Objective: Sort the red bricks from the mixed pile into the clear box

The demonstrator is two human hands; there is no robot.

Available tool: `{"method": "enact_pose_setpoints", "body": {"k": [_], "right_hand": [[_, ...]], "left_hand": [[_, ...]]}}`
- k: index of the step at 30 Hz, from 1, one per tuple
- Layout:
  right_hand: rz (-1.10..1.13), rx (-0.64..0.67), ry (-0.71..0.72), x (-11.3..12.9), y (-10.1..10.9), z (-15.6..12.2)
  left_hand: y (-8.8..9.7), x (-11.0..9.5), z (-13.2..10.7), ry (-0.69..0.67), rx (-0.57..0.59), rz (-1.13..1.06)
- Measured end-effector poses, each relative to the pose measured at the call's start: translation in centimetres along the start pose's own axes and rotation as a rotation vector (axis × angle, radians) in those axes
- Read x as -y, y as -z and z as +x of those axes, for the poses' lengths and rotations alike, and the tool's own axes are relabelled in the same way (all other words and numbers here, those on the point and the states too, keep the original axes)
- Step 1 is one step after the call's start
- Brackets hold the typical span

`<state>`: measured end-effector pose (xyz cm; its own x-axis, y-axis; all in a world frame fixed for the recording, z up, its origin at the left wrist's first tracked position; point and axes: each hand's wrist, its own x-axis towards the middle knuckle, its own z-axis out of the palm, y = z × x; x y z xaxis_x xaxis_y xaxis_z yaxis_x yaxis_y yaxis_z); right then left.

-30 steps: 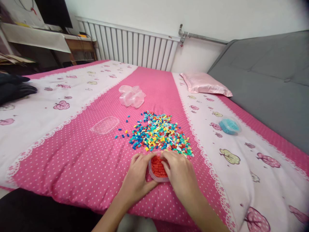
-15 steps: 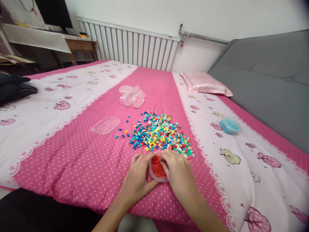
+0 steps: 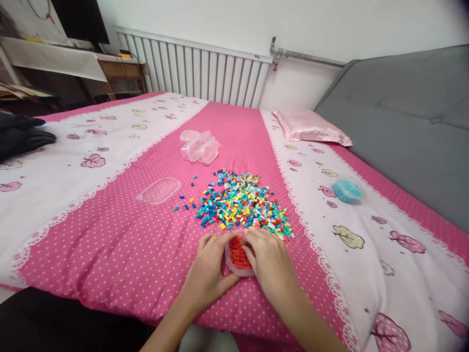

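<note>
A clear plastic container [image 3: 234,270] filled with red toy bricks [image 3: 239,254] rests near the bed's front edge. My left hand [image 3: 209,266] grips its left side, thumb low and fingers at the upper rim. Over the right part of the container, my right hand [image 3: 269,256] is closed, its thumb and fingers pinched down at the red bricks. Whatever those fingertips hold is hidden. Just beyond both hands lies a loose heap of small multicoloured bricks [image 3: 244,200], with a few strays to its left.
A clear lid [image 3: 160,190] lies left of the heap, and several empty clear containers [image 3: 200,146] sit behind it. To the right stands a container of light blue pieces [image 3: 348,189]. A pink pillow [image 3: 311,128] and dark gloves [image 3: 24,134] lie farther out on the bed.
</note>
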<state>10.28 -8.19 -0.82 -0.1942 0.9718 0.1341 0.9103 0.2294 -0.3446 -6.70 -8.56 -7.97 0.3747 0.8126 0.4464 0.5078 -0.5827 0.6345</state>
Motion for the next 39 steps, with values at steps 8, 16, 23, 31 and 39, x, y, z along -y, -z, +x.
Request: {"method": "enact_pose_setpoints", "body": {"k": [8, 16, 23, 31, 39], "right_hand": [[-0.005, 0.01, -0.035, 0.0, 0.3, 0.1], [0.034, 0.0, -0.053, -0.1, 0.9, 0.1], [0.144, -0.05, -0.08, -3.1, 3.1, 0.3], [0.165, -0.167, -0.198, -11.8, 2.6, 2.0], [0.157, -0.17, -0.202, -12.8, 0.0, 3.3]], "left_hand": [[-0.1, 0.1, 0.1, 0.001, -0.013, 0.015], [-0.1, 0.1, 0.1, 0.005, -0.013, 0.025], [0.4, -0.2, 0.1, -0.008, -0.01, 0.06], [0.4, -0.2, 0.2, 0.002, -0.025, 0.075], [0.3, 0.7, 0.2, -0.009, -0.027, 0.113]]}}
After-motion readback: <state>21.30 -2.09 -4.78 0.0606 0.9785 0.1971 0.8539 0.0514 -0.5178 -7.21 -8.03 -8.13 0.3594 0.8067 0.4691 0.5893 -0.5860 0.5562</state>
